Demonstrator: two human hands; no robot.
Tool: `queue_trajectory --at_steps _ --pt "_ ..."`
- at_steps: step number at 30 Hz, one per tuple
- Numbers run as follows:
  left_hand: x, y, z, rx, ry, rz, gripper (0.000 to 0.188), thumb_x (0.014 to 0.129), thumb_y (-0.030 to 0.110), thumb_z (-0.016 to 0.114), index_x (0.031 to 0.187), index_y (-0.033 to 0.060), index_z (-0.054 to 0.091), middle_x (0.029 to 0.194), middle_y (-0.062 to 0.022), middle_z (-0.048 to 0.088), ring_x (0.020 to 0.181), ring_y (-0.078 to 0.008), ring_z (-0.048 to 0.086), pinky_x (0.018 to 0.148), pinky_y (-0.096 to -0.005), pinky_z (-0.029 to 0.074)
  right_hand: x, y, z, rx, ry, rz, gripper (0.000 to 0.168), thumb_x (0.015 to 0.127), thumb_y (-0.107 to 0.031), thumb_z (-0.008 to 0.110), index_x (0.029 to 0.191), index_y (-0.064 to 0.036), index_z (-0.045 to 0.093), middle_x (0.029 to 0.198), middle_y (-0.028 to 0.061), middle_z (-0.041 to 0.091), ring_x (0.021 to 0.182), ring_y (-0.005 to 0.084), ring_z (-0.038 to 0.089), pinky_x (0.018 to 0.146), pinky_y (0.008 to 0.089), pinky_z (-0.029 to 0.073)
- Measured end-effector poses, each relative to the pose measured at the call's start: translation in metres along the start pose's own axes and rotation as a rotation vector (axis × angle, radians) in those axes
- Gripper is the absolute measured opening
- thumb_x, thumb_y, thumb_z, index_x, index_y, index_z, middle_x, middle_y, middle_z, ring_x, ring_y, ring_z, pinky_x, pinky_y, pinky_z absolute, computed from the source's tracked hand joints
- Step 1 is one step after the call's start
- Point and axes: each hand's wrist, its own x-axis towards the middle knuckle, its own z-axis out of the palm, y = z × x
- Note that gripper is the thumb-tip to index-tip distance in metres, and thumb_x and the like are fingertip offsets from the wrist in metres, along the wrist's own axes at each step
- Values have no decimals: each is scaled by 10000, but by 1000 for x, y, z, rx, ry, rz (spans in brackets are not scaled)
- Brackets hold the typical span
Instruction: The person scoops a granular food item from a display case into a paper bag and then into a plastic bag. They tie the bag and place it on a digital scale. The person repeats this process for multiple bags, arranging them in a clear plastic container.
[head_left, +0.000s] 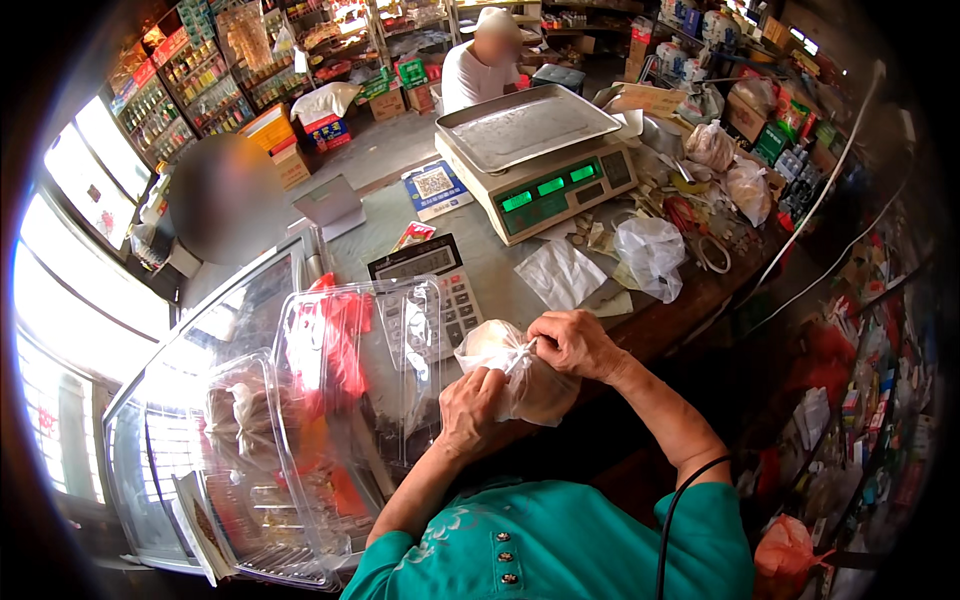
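Observation:
A filled, thin white plastic bag (544, 394) sits at the near edge of the counter, its neck twisted into a knot. My left hand (472, 409) pinches one end of the knotted neck. On the other end, my right hand (574, 345) has its fingers closed. Beyond the bag lie a crumpled white sheet (561, 274) and an empty-looking clear plastic bag (651, 253). A desk calculator (456, 307) lies to the left, partly under clear plastic trays (360, 360). What the tied bag holds cannot be told exactly; it looks pale and rounded.
A digital scale (559, 191) with a metal pan stands beyond the hands, near a printed code card (436, 187). Coins and small items (675, 202) litter the right side. A glass display case (210, 307) is at left. A person (480, 67) in white sits behind the scale.

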Motion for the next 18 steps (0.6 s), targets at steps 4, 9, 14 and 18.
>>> queue_trajectory --at_steps 4,9,14,18 --pt "0 -3 2 8 73 -21 166 697 174 643 764 85 519 713 -91 529 641 -279 552 544 -382 433 0 4 -2 4 -59 0 109 710 -121 494 724 -47 573 705 105 586 677 302 576 608 381 465" --pt "3 -7 6 -45 104 -129 283 683 192 668 914 92 538 891 -85 548 772 -284 556 632 -379 455 0 3 -3 4 -72 16 115 717 -130 496 741 -42 566 740 111 584 704 307 573 623 387 462" --pt "24 -2 15 -38 4 -119 361 656 109 642 1004 91 545 1025 -102 539 891 -305 552 723 -390 468 0 1 -5 36 -75 -3 112 727 -132 521 767 -37 565 752 121 580 706 313 570 619 378 463" --pt "29 -5 9 -10 -190 -66 561 576 85 654 1119 124 518 1104 -88 505 990 -307 506 777 -398 463 -1 -3 -4 29 -11 -16 84 720 -81 547 786 -32 564 764 135 578 715 320 570 612 372 462"
